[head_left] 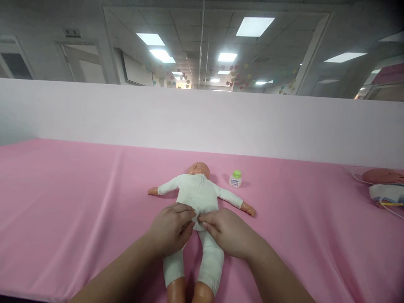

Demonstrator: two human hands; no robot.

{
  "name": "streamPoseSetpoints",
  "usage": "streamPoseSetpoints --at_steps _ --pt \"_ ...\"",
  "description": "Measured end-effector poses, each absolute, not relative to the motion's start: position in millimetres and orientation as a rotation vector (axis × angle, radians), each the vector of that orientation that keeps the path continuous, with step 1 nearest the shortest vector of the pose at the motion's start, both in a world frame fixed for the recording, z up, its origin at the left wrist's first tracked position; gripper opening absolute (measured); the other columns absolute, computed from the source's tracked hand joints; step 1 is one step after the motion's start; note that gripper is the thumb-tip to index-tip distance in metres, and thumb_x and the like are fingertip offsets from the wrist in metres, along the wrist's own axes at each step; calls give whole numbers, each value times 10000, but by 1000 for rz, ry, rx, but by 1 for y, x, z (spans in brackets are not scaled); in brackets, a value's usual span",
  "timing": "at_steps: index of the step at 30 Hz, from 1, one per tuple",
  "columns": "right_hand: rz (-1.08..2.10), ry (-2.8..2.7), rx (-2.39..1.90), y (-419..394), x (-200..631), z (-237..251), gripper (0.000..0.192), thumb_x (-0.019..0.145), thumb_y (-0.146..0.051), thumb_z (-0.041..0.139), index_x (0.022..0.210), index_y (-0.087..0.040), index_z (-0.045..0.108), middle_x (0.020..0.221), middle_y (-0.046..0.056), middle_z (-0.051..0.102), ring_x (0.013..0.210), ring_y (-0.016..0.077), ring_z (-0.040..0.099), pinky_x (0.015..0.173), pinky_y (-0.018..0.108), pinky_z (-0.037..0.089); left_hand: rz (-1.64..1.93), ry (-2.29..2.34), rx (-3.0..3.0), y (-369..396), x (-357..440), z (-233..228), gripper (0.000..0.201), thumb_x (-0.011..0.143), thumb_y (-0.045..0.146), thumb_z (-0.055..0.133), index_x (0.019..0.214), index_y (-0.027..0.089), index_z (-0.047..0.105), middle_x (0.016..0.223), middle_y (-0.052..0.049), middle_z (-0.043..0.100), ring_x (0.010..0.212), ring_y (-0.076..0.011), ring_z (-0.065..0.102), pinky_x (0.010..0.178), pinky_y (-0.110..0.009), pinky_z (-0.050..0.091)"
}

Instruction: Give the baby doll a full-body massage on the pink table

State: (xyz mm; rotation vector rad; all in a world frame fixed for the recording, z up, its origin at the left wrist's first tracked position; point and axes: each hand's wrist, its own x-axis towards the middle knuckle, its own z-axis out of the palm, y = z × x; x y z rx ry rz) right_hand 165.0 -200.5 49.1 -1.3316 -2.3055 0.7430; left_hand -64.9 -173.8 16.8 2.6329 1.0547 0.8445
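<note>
Head view shows your left hand (170, 229) and right hand (225, 231) meeting at the waist of the baby doll (197, 198); both pinch the white cloth of its suit, fingertips almost touching; the doll lies flat on the pink sheet (78, 198), arms spread, head away from you; a small green-capped bottle (235, 179) stands near its head.

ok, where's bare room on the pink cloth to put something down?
Widest free patch: the pink cloth left of the white-suited baby doll. Also free between the small green-capped bottle and the pink and white items at right. Crowded at the doll's waist, where left hand and right hand press.
</note>
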Motion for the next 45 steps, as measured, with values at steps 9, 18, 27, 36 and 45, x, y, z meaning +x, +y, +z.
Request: streamPoseSetpoints --at_steps 9,18,27,36,45 --pt "764 -2242 -1387 -195 169 50 470 1021 -294 488 1459 -221 640 1515 69 625 1420 274 565 1166 416 431 680 1178 2872 -166 -61 5 447 964 221 539 1384 139 665 1436 -141 680 1326 -304 646 1120 -481 531" --pt "726 -2282 -1387 -190 167 44 689 1007 -523 556 1607 -201 445 1667 90 422 1563 287 375 1279 437 299 497 1263 2762 -163 -64 23 582 979 433 578 1477 134 605 1535 -160 588 1421 -329 566 1168 -492 482" --pt "765 -2278 -1433 -178 162 30 836 997 -613 540 1654 -147 317 1732 123 249 1622 281 219 1316 432 198 313 1297 2763 -148 -63 20 666 1009 419 501 1588 92 463 1660 -166 402 1551 -321 369 1250 -503 366" --pt "712 -2163 -1398 -171 164 23 885 959 -709 555 1638 -173 366 1709 117 329 1602 291 283 1303 439 238 332 1323 2754 -140 -62 33 663 1022 455 465 1584 105 474 1663 -145 412 1558 -310 368 1267 -511 331" --pt "713 -2115 -1461 -156 164 10 933 957 -732 530 1651 -142 328 1727 129 280 1617 296 237 1307 441 220 307 1262 2756 -120 -52 24 660 1037 435 467 1609 108 431 1707 -149 321 1592 -324 282 1285 -531 281"
